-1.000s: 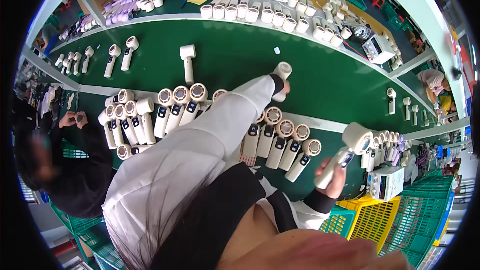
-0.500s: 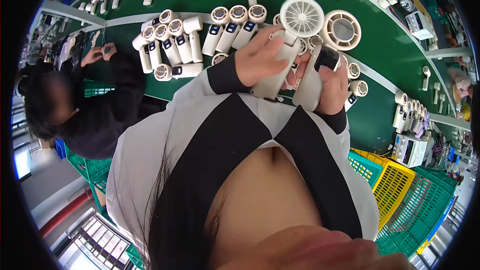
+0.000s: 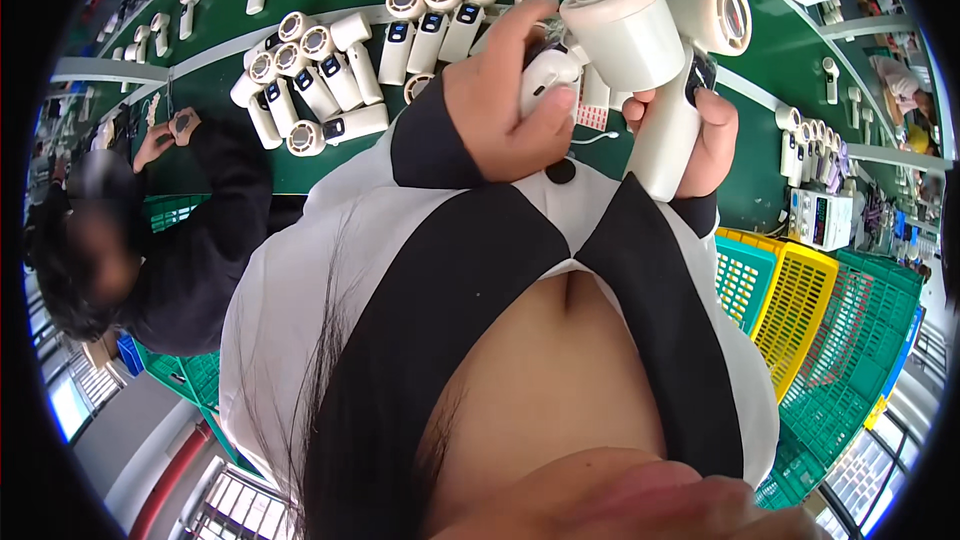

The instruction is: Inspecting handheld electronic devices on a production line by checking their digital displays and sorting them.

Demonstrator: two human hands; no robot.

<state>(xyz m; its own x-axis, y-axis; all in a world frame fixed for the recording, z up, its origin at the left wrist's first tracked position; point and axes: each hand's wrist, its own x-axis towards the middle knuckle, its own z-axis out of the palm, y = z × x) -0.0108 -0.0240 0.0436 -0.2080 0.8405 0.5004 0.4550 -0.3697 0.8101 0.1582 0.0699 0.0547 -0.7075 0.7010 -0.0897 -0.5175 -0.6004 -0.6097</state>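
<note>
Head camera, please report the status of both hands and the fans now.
Left hand shut on white handheld fan. Right hand shut on second fan's handle. Both fans raised over green bench. Nothing between them.

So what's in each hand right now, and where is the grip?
Right hand grips a white handheld fan by its handle, head up. Left hand wraps a second white fan around its body, thumb across the front.

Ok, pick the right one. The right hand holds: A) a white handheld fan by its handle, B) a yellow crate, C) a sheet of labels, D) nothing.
A: the right hand is wrapped around the handle of a white fan, raised above the green table, while the left hand grips another white fan.
</note>
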